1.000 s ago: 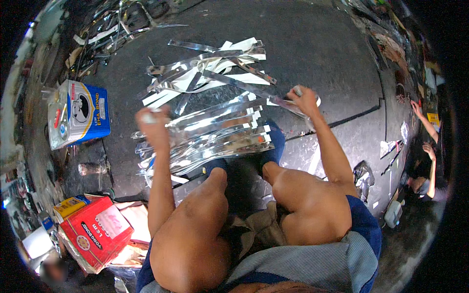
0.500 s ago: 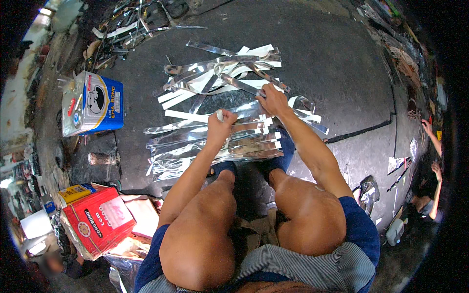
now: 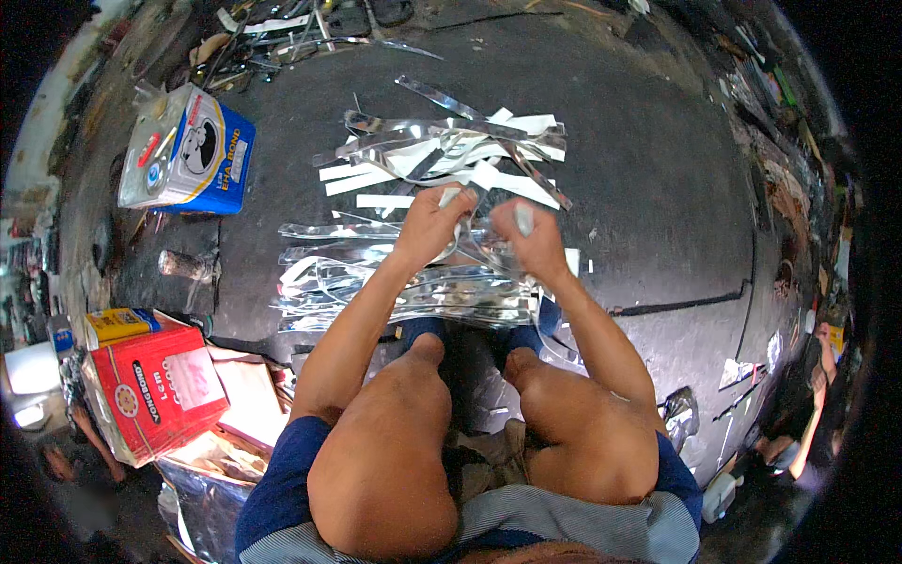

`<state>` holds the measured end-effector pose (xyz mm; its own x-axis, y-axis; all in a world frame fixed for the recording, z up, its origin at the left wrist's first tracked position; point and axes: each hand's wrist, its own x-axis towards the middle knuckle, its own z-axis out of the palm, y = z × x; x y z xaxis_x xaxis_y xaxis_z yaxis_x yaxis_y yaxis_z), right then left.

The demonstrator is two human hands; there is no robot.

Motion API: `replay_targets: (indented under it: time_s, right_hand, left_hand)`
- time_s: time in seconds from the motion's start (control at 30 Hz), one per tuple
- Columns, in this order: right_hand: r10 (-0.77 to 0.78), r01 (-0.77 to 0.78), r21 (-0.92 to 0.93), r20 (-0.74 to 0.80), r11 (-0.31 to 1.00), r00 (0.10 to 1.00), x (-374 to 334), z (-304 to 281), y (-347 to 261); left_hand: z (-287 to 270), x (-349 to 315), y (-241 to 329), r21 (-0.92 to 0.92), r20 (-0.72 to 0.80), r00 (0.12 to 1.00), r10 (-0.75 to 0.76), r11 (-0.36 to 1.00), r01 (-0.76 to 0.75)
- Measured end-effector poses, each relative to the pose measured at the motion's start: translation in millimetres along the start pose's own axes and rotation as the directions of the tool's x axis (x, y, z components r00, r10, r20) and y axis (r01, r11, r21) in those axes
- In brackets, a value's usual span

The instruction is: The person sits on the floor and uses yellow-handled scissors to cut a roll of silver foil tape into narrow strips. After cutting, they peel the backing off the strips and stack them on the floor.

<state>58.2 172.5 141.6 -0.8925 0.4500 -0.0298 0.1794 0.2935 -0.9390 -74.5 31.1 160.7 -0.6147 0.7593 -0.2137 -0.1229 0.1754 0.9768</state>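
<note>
My left hand (image 3: 434, 224) is closed in a pinch on a shiny silver strip (image 3: 463, 237), which hangs in a curve between my hands. White material shows at the left thumb. My right hand (image 3: 534, 241) is smeared by motion beside it, fingers curled, with something whitish at its thumb; what it holds cannot be made out. Under my hands lies a row of silver strips (image 3: 427, 296), laid roughly side by side in front of my feet. Beyond it sits a loose, crossed heap of silver and white strips (image 3: 451, 141).
At left stands a blue and white metal can (image 3: 221, 155). Nearer are a clear jar-like object (image 3: 186, 266) and a red box (image 3: 155, 385) with a yellow tin on it. Scrap strips (image 3: 310, 42) lie far left. Another person's arm (image 3: 816, 404) shows at the right edge.
My right hand has pulled back from the heap's near edge toward me. My left hand has shifted slightly right and away from me. The strip now bends between them, and the view has turned slightly.
</note>
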Motion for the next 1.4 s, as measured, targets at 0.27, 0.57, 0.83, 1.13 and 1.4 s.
replay_targets:
  time_s: [0.27, 0.57, 0.83, 1.13, 1.4]
  right_hand:
    - [0.342, -0.367, 0.406, 0.136, 0.837, 0.930, 15, -17, -40]
    - [0.320, -0.387, 0.738, 0.241, 0.553, 0.916, 3, -15, -45]
    - [0.731, 0.255, 0.956, -0.278, 0.146, 0.623, -22, -183, 134]
    - [0.304, -0.321, 0.185, -0.876, 0.929, 0.374, -89, -290, 140]
    - [0.421, -0.182, -0.676, 0.207, 0.714, 0.883, -78, -72, 105]
  left_hand:
    - [20, -16, 5, 0.230, -0.286, 0.952, 0.108, 0.972, -0.041]
    - [29, -21, 17, -0.296, 0.105, 0.992, -0.064, 0.951, 0.092]
    - [-153, -18, -35, -0.685, -0.599, 0.702, -0.385, 0.700, -0.200]
    - [-292, -88, -33, 0.016, -0.988, 0.148, 0.039, 0.989, -0.150]
    - [-48, -34, -33, 0.349, -0.410, 0.894, 0.182, 0.937, -0.030]
